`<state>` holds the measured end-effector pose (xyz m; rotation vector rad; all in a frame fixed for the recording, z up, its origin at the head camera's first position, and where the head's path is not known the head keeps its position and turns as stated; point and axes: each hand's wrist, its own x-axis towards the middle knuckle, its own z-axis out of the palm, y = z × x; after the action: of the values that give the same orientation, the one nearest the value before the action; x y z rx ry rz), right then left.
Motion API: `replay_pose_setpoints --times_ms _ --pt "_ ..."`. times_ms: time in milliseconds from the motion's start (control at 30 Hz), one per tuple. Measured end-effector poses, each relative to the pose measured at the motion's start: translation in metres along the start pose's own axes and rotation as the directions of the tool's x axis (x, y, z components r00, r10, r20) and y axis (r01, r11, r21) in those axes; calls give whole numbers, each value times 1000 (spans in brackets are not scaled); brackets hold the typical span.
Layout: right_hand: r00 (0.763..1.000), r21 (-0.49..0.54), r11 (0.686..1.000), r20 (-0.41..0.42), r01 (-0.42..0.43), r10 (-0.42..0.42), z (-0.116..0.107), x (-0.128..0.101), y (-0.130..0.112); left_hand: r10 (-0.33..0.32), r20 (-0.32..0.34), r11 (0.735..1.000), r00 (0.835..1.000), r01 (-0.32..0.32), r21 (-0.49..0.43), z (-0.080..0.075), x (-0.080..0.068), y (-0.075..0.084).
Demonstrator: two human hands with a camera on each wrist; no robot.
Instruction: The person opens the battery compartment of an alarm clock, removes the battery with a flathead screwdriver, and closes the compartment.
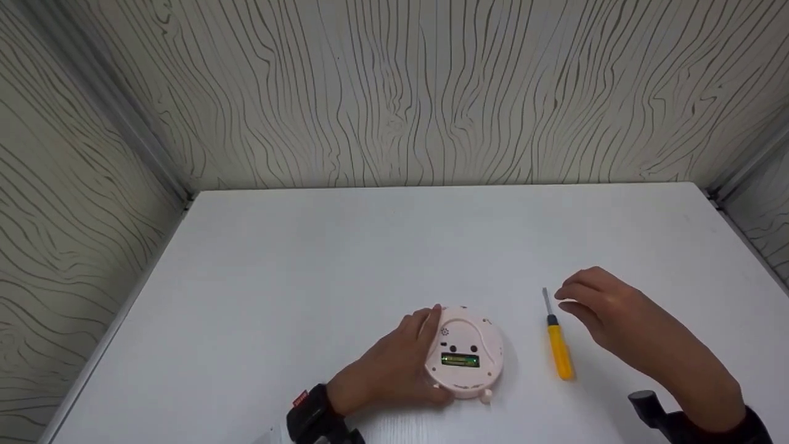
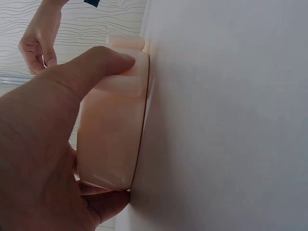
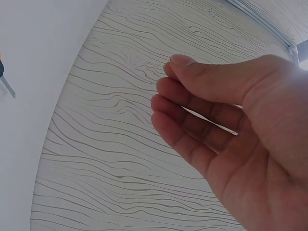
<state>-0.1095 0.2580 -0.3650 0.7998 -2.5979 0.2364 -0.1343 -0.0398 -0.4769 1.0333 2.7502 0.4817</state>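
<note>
In the head view a round pale pink clock-like device [image 1: 461, 377] lies with its back up. Its battery compartment is uncovered, and a green battery [image 1: 460, 360] sits inside. My left hand [image 1: 397, 364] grips the device from its left side; the left wrist view shows the thumb on the side wall [image 2: 110, 130] by a small foot and fingers around the far side. My right hand [image 1: 607, 308] hovers right of a screwdriver [image 1: 560, 351] with a yellow handle, apart from it. In the right wrist view its fingers curve loosely towards the thumb, with nothing visible between them.
The white table [image 1: 277, 265] reaches back to a panel [image 1: 394, 92] with a wood-grain pattern, and similar panels stand at both sides. Each wrist wears a black strap. A clear edge of something [image 1: 266, 436] shows at the bottom of the head view.
</note>
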Motion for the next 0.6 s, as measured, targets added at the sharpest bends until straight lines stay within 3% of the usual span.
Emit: replay_pose_setpoints --times_ms 167,267,433,600 --pt "993 25 998 101 -64 61 8 2 -1 4 -18 1000 1000 -4 -3 1 0 0" --pt "972 43 991 204 -130 119 13 3 0 -2 -7 1000 1000 2 -1 -1 0 1" --pt "900 40 966 375 -256 223 22 3 4 -13 17 1000 1000 13 4 -4 0 2" --pt "821 37 935 490 -354 291 30 3 7 -9 12 1000 1000 9 3 -3 0 1"
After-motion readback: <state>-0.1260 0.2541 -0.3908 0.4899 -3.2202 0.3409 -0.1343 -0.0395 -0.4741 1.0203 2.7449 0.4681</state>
